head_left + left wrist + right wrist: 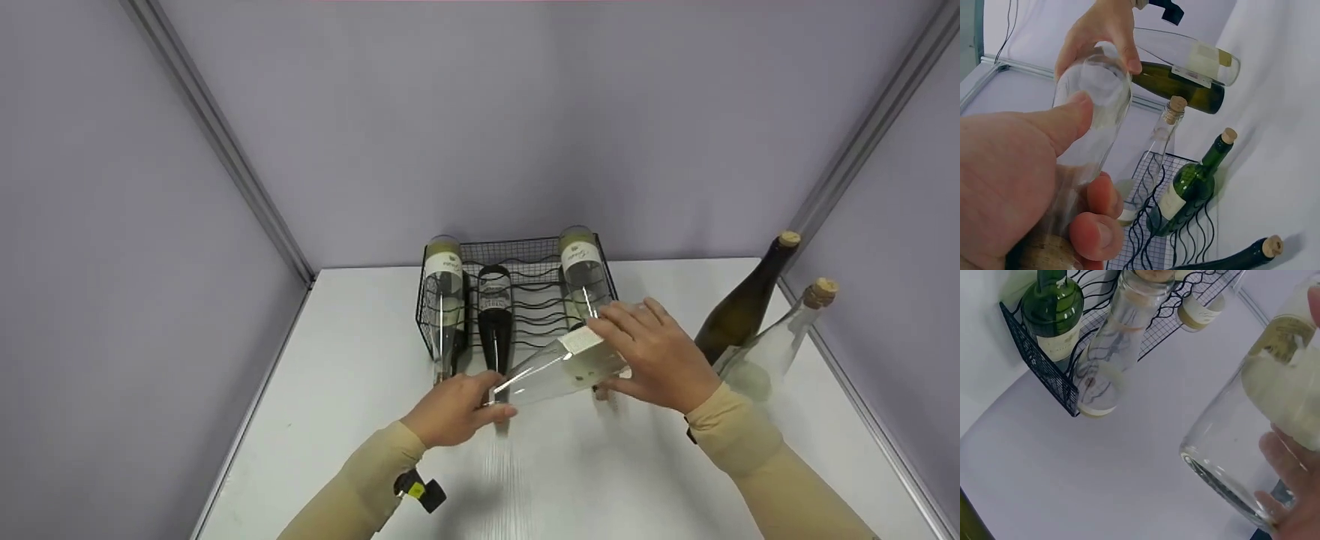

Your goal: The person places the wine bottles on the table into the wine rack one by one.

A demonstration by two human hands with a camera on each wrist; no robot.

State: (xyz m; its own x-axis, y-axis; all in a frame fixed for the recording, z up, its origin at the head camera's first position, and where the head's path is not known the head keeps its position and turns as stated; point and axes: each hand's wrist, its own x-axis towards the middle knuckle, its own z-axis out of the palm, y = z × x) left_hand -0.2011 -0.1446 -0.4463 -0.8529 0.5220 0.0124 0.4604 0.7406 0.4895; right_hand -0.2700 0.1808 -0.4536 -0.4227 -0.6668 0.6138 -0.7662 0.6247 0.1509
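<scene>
Both hands hold one clear glass bottle (544,375) tilted over the front of a black wire rack (421,322). The left hand (454,411) grips its neck, with the cork (1047,253) at the palm's lower edge in the left wrist view. Around the wide, labelled end is the right hand (652,356), thumb below and fingers over the top. In the right wrist view the bottle's base (1224,486) faces the rack side. Lying in the rack are a dark bottle (495,330), a clear bottle (444,281) on its left and another clear bottle (581,259) at the right.
At the right of the white table (337,375) stand a corked dark green bottle (739,311) and a corked clear bottle (776,349). A green bottle (1185,188) also lies in the rack. Grey panels (480,127) enclose the back and sides.
</scene>
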